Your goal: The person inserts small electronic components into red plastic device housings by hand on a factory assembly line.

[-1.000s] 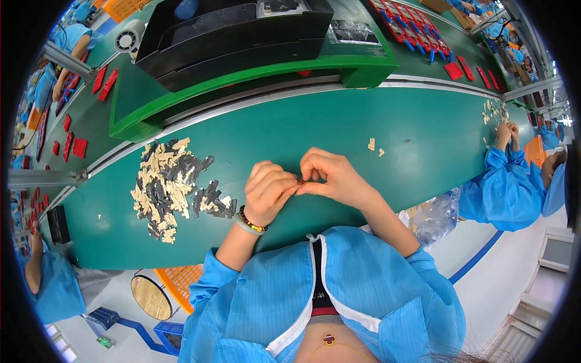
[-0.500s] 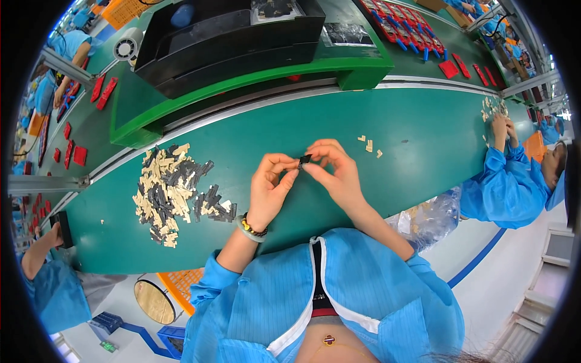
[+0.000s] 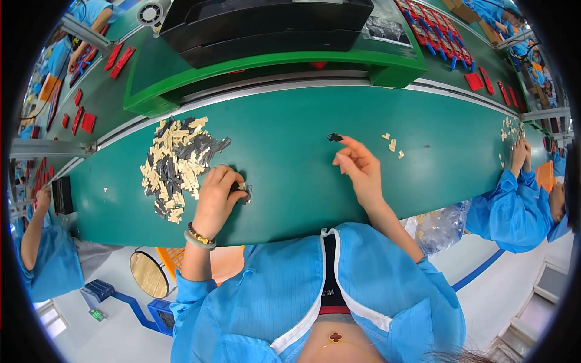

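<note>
A blue jacket (image 3: 254, 311) is worn by the person. By the left hand (image 3: 216, 198), curled above the green table (image 3: 290, 212), a small dark gray plastic piece (image 3: 247, 192) is pinched between thumb and fingers. A heap of beige and dark gray pieces (image 3: 172, 169) is spread just beyond it. The right hand's (image 3: 361, 169) thumb and index finger are held apart; a black plastic piece (image 3: 334, 137) is touched by the index fingertip, but whether it is lifted cannot be told. Farther right, loose beige pieces (image 3: 392, 145) are scattered. Beyond, a black bin (image 3: 272, 39) is borne by a green stand (image 3: 396, 74).
</note>
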`<state>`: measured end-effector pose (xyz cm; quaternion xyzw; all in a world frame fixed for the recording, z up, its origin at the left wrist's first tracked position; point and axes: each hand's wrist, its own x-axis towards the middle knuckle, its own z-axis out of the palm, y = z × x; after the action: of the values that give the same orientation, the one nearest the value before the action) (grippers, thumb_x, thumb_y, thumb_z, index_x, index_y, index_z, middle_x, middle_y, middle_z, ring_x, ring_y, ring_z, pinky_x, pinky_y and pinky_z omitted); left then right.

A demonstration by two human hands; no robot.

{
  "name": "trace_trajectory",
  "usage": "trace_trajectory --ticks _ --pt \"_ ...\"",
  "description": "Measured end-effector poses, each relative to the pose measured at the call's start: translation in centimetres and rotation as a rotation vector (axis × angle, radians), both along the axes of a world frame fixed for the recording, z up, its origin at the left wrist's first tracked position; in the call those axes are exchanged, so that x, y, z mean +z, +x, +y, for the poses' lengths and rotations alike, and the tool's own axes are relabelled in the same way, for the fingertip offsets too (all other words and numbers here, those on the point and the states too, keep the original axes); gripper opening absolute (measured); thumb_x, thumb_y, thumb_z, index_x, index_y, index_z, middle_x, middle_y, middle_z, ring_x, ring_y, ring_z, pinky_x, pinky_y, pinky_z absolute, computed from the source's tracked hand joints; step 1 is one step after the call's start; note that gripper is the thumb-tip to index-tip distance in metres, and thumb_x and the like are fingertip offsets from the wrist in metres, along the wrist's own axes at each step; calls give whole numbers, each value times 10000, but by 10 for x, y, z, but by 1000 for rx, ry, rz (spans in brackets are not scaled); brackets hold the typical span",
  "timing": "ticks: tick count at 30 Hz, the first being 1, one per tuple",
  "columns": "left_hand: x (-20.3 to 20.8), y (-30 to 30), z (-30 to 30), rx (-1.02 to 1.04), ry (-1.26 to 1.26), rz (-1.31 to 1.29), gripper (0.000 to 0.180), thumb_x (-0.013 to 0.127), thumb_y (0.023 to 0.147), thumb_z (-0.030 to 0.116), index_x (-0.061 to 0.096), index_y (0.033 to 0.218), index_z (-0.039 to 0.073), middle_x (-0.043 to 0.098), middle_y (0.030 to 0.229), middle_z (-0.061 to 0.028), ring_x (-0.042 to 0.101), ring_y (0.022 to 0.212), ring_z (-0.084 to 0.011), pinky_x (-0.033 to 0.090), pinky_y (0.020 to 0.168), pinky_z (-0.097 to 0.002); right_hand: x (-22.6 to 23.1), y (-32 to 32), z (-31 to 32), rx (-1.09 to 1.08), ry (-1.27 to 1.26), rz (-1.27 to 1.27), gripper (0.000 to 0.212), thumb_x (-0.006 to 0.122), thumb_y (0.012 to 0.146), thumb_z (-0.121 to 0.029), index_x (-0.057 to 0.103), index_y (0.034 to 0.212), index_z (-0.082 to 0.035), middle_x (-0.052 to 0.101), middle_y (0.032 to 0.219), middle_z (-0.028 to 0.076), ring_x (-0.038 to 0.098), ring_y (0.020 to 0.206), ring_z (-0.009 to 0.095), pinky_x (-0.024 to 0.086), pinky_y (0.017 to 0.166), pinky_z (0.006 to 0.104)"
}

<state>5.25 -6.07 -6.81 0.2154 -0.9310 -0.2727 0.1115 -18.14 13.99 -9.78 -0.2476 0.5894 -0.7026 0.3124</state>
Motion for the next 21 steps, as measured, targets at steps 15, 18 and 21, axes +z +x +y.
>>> trace_trajectory --ticks 15,18,21 --pt "2 -5 -15 142 218 145 137 562 844 -77 578 965 -16 612 871 -127 610 791 -226 482 705 -293 2 -6 -9 50 70 497 216 615 910 -92 618 1109 -6 588 807 5 494 664 31 398 584 183" --pt "-3 -8 -15 124 110 311 101 569 864 -52 584 957 -16 614 832 -114 613 762 -214 481 689 -278 25 -40 -43 -45 77 107 157 618 911 -114 629 1026 -9 603 795 11 473 634 43 369 560 189" --pt "-2 -13 -9 390 488 381 68 555 922 26 601 962 -4 601 784 -91 572 690 -170 455 653 -258 38 -70 -80 -52 37 36 135 623 917 -154 627 962 -27 602 745 -5 429 571 26 322 511 181"
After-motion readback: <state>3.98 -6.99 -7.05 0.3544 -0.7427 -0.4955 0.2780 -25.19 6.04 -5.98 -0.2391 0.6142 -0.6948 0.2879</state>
